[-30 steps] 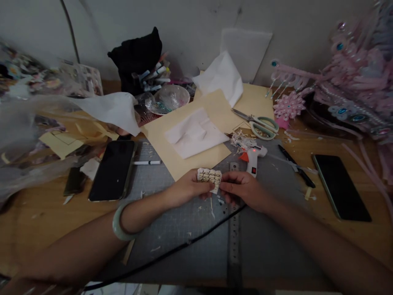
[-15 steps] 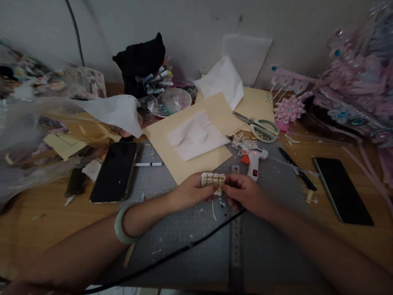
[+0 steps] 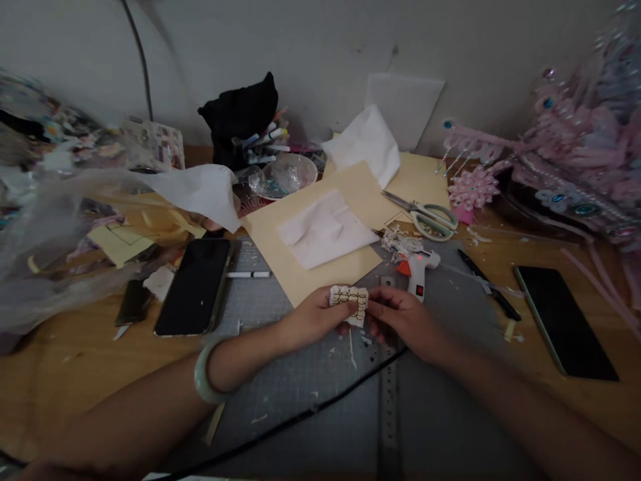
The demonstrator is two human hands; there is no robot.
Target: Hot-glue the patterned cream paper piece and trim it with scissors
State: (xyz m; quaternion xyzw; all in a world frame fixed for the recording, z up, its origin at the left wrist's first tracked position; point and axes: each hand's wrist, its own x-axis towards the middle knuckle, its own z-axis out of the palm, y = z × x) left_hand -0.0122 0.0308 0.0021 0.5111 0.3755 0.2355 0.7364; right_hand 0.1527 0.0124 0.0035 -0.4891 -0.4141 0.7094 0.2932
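Note:
A small white piece with a dark, gold-toned scalloped line pattern (image 3: 345,295) is held up above the grey cutting mat. My left hand (image 3: 315,315) grips it from the left, thumb across its face and fingers behind. My right hand (image 3: 398,314) has its fingertips closed together at the piece's right edge; what lies behind those fingers is hidden. Just beyond my right hand is a white glue gun (image 3: 418,270) with an orange trigger and a small red light. A metal ruler (image 3: 388,401) lies under and in front of my right hand.
Scissors (image 3: 425,215), cream card (image 3: 270,230) and folded white fabric (image 3: 325,230) lie behind the hands. Phones lie left (image 3: 193,287) and right (image 3: 565,321), with a black-handled knife (image 3: 488,284) nearby. A black cable (image 3: 305,411) crosses the mat. Pink beaded decorations (image 3: 575,153) crowd the right.
The view has tilted, so everything sits slightly lower. My right fingertips have shifted off the patterned face to its edge, showing more of its lower right corner. My left hand keeps its hold.

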